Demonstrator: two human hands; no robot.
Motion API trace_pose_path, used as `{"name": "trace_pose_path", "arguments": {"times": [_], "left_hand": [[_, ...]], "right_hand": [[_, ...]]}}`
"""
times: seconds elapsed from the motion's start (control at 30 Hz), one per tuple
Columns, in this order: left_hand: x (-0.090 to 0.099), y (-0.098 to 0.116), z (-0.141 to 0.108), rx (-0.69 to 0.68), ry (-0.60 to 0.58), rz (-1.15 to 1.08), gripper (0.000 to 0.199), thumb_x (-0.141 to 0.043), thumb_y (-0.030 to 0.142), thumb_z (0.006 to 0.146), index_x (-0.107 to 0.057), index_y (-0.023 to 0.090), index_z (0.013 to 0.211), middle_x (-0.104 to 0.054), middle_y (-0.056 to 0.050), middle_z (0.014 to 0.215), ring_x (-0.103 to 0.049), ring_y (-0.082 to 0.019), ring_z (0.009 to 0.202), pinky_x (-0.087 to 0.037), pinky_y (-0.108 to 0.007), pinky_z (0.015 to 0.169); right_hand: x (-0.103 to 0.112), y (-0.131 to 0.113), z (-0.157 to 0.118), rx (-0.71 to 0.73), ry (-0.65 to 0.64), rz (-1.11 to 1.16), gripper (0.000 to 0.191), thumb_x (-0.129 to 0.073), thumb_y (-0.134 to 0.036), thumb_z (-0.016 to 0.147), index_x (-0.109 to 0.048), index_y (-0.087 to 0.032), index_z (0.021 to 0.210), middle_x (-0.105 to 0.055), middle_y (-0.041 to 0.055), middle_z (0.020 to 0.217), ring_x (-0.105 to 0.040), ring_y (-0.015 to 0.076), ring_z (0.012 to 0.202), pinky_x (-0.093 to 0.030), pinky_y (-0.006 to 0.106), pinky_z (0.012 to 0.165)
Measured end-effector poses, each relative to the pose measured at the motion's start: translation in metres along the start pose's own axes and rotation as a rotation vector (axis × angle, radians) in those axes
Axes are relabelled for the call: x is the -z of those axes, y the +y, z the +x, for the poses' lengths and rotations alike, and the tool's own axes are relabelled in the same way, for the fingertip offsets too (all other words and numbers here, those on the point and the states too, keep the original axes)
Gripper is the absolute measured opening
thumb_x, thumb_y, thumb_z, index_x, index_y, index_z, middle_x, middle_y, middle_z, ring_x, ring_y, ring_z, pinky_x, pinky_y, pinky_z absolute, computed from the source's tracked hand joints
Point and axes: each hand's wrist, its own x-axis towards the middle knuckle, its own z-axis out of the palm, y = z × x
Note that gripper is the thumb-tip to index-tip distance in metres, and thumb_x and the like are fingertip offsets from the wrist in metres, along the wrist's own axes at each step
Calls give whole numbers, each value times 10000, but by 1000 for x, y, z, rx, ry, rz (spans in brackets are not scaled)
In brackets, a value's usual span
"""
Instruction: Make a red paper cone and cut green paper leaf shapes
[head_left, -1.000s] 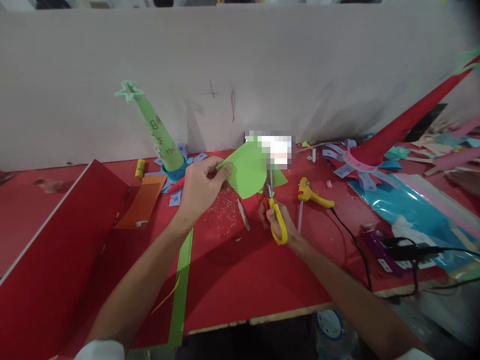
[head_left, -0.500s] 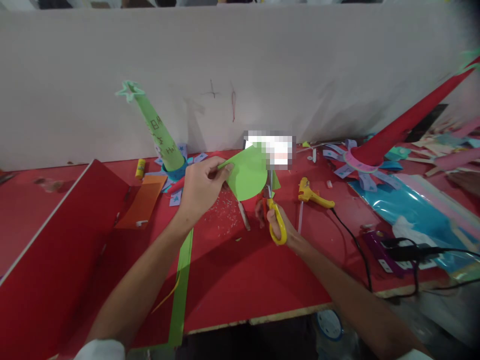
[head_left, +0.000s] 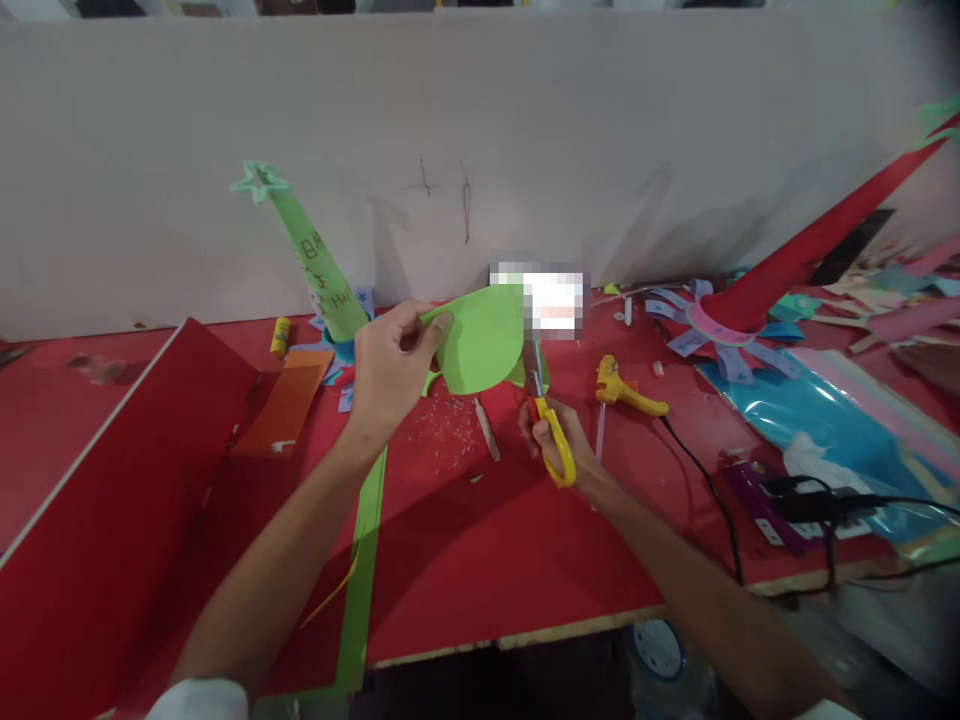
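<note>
Green paper (head_left: 482,342) with a rounded lower edge is pinched at its left corner by my left hand (head_left: 392,365). My right hand (head_left: 561,440) is closed round the yellow handles of a pair of scissors (head_left: 556,448). The blades point up at the paper's right edge, and their tips are lost in a blurred patch. A narrow green offcut hangs beside and behind the blades. Below the paper, a pale pen-like stick (head_left: 487,430) lies on the red table (head_left: 480,560) among small white scraps.
A green cone (head_left: 319,262) with a star top stands behind my left hand. To the right are a yellow glue gun (head_left: 630,388), a red cone (head_left: 814,240), blue plastic (head_left: 810,420) and black cables. A red board (head_left: 135,500) rises at left, near orange paper (head_left: 289,405).
My left hand and the green paper have moved a little to the left. The scissors have tilted slightly in my right hand, and a green strip now shows below the paper's left side.
</note>
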Motion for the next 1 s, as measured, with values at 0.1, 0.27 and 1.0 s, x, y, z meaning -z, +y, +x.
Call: {"name": "trace_pose_path", "arguments": {"times": [0.1, 0.27, 1.0], "left_hand": [[2, 0, 1, -3, -40, 18, 234, -675, 415, 983, -680, 217, 857, -565, 31, 639, -556, -122, 552, -436, -275, 539], [4, -1, 2, -11, -87, 40, 247, -675, 393, 965, -660, 214, 795, -590, 25, 642, -526, -119, 549, -408, -279, 536], [-8, -6, 6, 140, -249, -380, 358, -866, 503, 793, -705, 183, 786, -610, -5, 743, -499, -124, 656, -410, -268, 606]], "right_hand": [[-1, 3, 3, 50, -7, -40, 689, -565, -915, 843, -569, -228, 899, -529, -20, 745, -428, 110, 535, -378, 289, 487], [0, 5, 3, 31, 1, -46, 670, -546, -895, 874, -567, -226, 902, -522, -22, 747, -408, 107, 549, -362, 285, 498], [0, 5, 3, -63, 102, 87, 688, -645, -906, 793, -520, -230, 814, -454, -75, 623, -407, 72, 424, -345, 231, 399]]}}
